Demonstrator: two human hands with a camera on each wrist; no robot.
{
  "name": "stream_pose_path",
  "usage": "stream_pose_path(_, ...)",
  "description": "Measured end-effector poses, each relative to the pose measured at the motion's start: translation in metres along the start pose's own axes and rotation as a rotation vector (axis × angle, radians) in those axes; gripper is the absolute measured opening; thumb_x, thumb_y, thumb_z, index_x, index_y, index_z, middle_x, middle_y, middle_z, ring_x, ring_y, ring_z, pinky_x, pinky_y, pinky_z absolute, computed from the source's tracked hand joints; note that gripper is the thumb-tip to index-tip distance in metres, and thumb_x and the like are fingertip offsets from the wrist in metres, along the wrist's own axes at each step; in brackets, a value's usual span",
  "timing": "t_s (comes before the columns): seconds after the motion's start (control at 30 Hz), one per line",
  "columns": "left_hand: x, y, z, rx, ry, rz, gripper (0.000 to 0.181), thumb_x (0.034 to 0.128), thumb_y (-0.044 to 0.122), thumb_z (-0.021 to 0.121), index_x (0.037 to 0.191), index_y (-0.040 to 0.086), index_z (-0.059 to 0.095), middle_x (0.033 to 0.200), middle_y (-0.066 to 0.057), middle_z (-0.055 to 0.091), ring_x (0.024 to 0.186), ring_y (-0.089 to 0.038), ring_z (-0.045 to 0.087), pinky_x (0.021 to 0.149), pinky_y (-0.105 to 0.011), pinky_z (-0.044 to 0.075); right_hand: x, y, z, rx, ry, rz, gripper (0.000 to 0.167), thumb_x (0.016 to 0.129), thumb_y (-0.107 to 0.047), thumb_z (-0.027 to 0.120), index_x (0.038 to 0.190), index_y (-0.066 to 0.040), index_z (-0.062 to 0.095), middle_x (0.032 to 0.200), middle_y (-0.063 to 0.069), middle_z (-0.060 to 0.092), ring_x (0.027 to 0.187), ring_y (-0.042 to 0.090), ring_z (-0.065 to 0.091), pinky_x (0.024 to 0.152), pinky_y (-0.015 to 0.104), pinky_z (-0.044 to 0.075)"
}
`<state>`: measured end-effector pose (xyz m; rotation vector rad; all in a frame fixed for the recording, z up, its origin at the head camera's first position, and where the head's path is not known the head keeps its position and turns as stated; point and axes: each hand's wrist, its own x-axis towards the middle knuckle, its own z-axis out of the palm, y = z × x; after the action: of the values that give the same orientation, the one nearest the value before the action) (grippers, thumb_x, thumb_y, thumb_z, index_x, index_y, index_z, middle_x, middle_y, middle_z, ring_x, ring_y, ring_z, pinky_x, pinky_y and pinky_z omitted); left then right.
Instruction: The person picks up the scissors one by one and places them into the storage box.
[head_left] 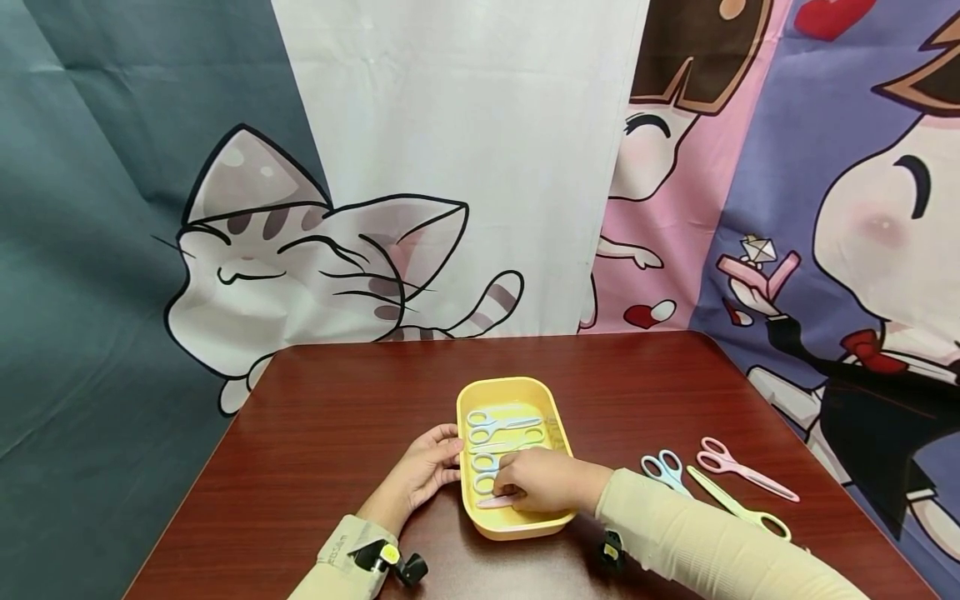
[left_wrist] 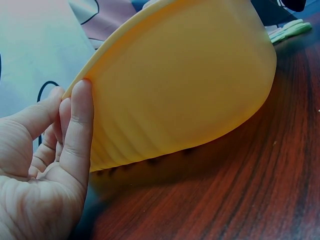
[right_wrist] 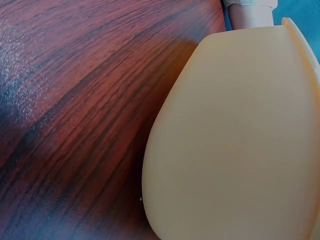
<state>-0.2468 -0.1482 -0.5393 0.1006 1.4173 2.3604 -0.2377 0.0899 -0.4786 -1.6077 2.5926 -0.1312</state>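
A yellow tray (head_left: 504, 533) holds several scissors lying crosswise, among them blue scissors (head_left: 504, 423) near its far end. My left hand (head_left: 422, 468) is at the tray's left side; in the left wrist view that hand (left_wrist: 65, 135) pinches the rim of the tray (left_wrist: 185, 80) between thumb and fingers. Inside the near part of the tray, my right hand (head_left: 542, 480) has its fingers curled on pink scissors (head_left: 497, 502), whose handles it hides. The right wrist view shows the tray's outer wall (right_wrist: 230, 135), not the right hand.
Right of the tray, blue scissors (head_left: 663, 472), green scissors (head_left: 738, 505) and pink scissors (head_left: 746, 471) lie on the dark red table (head_left: 360, 392), partly beside my right sleeve (head_left: 697, 525). A printed cartoon cloth (head_left: 480, 167) hangs behind the table's far edge.
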Motion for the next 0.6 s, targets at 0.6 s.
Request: stream_pose_path(0.6, -0.001, 0.0, 0.0, 0.004, -0.005, 0.008, 0.015, 0.1037, -0.002, 0.047, 0.117, 0.005, 0.047, 0.092, -0.001, 0.065, 0.07, -0.008, 0.064, 0.061, -0.023, 0.059, -0.002, 0.008, -0.01, 0.123, 0.073, 0.01, 0.018, 0.087, -0.022, 0.08, 0.103, -0.016, 0.074, 0.095, -0.008, 0.064, 0.084, 0.0, 0.057, 0.079, 0.015, 0.049)
